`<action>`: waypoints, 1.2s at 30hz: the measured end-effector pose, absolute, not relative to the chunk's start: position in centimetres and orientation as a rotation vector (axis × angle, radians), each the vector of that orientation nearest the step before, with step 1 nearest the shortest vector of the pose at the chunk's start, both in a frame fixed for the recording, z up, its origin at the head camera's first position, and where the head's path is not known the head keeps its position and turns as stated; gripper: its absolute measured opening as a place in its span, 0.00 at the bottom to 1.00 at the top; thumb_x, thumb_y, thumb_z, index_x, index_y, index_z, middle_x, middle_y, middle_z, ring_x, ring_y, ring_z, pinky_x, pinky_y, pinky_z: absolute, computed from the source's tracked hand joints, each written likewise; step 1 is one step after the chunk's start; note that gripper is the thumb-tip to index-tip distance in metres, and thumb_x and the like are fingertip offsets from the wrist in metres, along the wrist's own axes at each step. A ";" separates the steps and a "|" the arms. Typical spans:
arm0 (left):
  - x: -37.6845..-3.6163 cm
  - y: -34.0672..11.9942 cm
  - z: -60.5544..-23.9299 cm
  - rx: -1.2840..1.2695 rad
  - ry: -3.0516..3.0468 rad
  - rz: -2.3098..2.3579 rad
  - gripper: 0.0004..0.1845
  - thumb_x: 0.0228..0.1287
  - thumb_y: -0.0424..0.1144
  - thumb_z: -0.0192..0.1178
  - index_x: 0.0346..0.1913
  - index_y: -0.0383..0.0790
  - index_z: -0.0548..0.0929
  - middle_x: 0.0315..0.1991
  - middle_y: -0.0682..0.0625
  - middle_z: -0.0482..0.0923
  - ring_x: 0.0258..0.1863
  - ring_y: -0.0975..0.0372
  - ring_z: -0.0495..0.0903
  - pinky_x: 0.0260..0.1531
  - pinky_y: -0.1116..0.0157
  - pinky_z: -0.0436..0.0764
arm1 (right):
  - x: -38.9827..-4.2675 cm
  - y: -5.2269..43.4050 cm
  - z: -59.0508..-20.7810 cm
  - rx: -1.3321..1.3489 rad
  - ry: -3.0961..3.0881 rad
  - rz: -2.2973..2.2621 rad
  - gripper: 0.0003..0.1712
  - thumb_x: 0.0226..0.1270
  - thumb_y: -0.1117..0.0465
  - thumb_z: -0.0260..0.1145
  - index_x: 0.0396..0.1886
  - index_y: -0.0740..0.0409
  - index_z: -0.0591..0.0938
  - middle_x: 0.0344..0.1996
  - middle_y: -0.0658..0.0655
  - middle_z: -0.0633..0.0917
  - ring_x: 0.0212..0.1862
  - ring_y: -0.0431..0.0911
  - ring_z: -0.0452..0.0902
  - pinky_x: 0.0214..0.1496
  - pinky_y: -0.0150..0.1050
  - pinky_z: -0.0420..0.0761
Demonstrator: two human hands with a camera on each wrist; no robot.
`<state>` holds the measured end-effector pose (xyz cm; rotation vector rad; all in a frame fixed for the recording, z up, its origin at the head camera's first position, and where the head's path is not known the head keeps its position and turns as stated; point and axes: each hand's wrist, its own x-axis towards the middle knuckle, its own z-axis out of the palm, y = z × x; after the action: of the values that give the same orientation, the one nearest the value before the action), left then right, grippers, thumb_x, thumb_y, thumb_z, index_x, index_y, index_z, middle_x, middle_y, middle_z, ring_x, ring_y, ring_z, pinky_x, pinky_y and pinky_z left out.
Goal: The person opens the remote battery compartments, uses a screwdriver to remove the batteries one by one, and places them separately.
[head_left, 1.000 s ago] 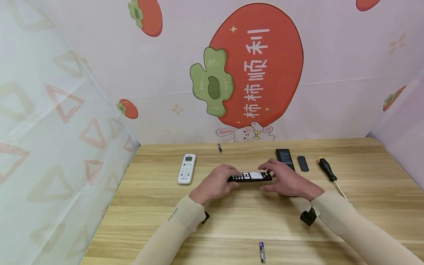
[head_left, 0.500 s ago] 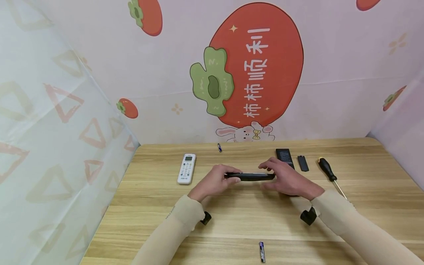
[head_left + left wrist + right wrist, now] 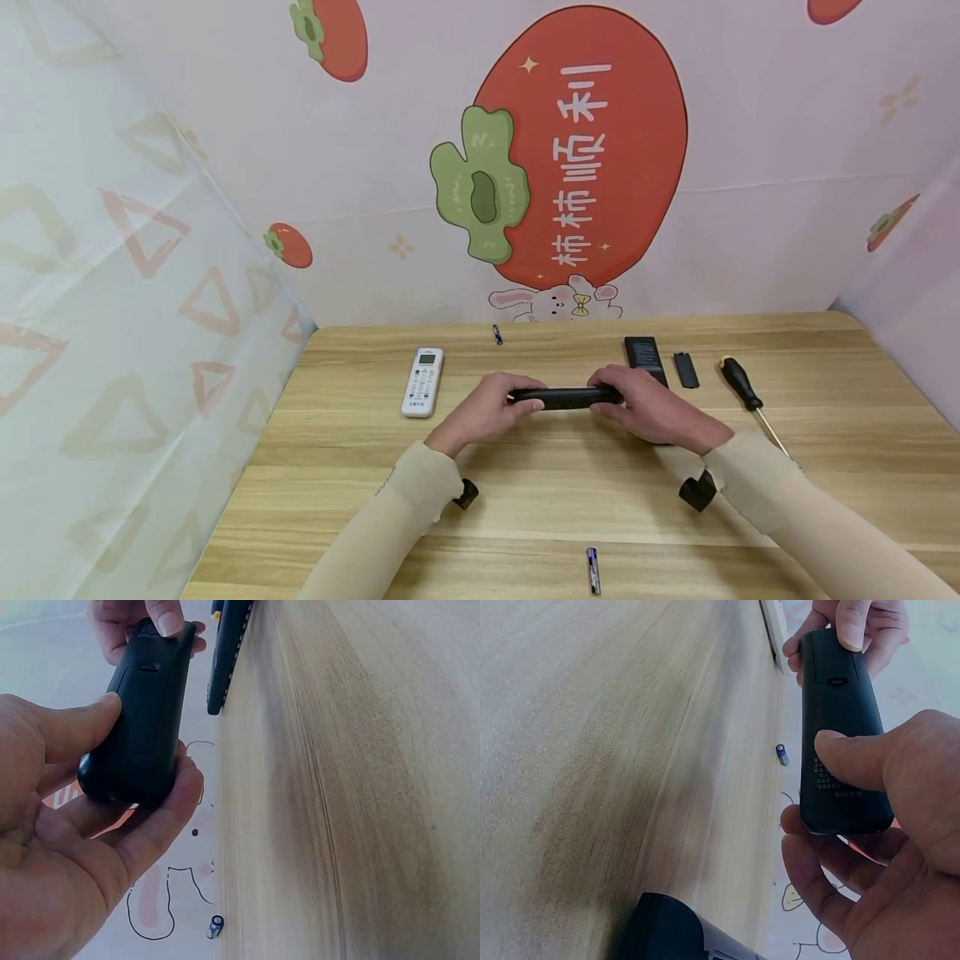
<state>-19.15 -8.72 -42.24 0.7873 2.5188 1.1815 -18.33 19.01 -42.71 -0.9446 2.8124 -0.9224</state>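
A black remote control [image 3: 567, 398] is held level between both hands above the wooden table, its back turned toward the person. My left hand [image 3: 491, 407] grips one end, with the thumb on the edge of the fitted battery cover [image 3: 145, 712] and the fingers underneath. At the other end, my right hand [image 3: 647, 405] holds it with the thumb [image 3: 847, 759] pressed on the printed part of the back. The button side is hidden. Just behind the right hand lies a second black remote [image 3: 644, 357], face down and partly covered by that hand.
A white remote [image 3: 423, 383] lies to the left. One small battery [image 3: 497, 335] is near the back edge, another [image 3: 593, 571] near the front. To the right are a loose black battery cover [image 3: 686, 370] and a screwdriver [image 3: 741, 385]. Printed cloth walls enclose the table.
The remote has turned from its buttons showing to its back showing. The right hand's fingers and thumb have closed onto its end; the left hand has kept its hold.
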 end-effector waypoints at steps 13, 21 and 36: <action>-19.1 -8.7 -42.0 0.801 2.518 1.159 0.14 0.74 0.44 0.61 0.57 0.46 0.86 0.46 0.57 0.83 0.36 0.64 0.79 0.36 0.68 0.79 | -18.2 19.1 -42.6 -0.915 2.797 -0.968 0.10 0.69 0.63 0.71 0.48 0.51 0.85 0.37 0.44 0.83 0.37 0.42 0.75 0.41 0.40 0.77; -18.9 -8.5 -42.1 0.950 2.716 0.883 0.24 0.70 0.47 0.66 0.65 0.44 0.80 0.56 0.52 0.82 0.49 0.62 0.79 0.53 0.62 0.80 | -18.2 19.1 -42.6 -0.889 2.810 -0.991 0.10 0.70 0.62 0.70 0.49 0.52 0.85 0.38 0.45 0.84 0.37 0.42 0.76 0.41 0.41 0.77; -18.6 -8.3 -42.3 1.463 3.051 0.535 0.31 0.55 0.41 0.78 0.63 0.47 0.80 0.60 0.49 0.78 0.60 0.56 0.75 0.60 0.59 0.77 | -18.3 19.2 -42.4 -0.876 2.810 -0.983 0.11 0.69 0.62 0.70 0.50 0.52 0.85 0.39 0.45 0.85 0.37 0.42 0.76 0.41 0.40 0.77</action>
<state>-18.59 -8.30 -42.33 1.4625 3.0508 0.5349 -18.26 19.18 -42.35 -0.8755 2.8096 -0.9829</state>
